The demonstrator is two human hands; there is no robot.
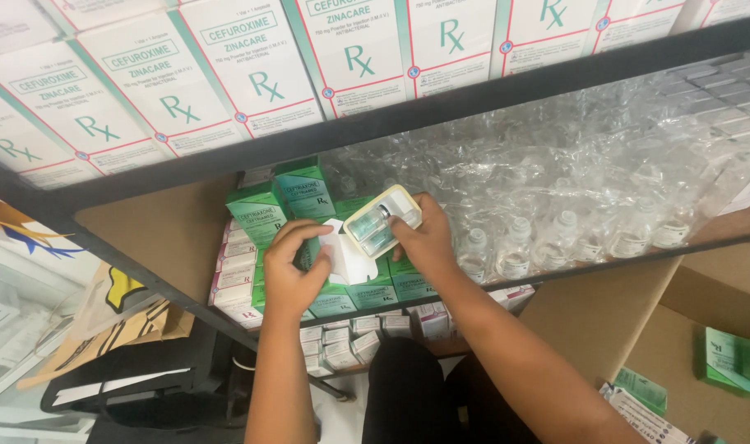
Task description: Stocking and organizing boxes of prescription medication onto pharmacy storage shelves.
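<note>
My left hand [290,270] grips a small green medicine box [335,256] whose white end flap stands open, on a shelf of stacked green boxes [278,205]. My right hand [426,240] holds a cream plastic tray [381,221] with two small glass vials in it, right at the open end of that box. The tray is tilted and partly outside the box.
Clear plastic packs of glass vials [572,234] fill the shelf to the right. White boxes with green print [252,66] line the shelf above. More small boxes [350,337] lie on a lower shelf. A cardboard carton [720,362] with green boxes sits at lower right.
</note>
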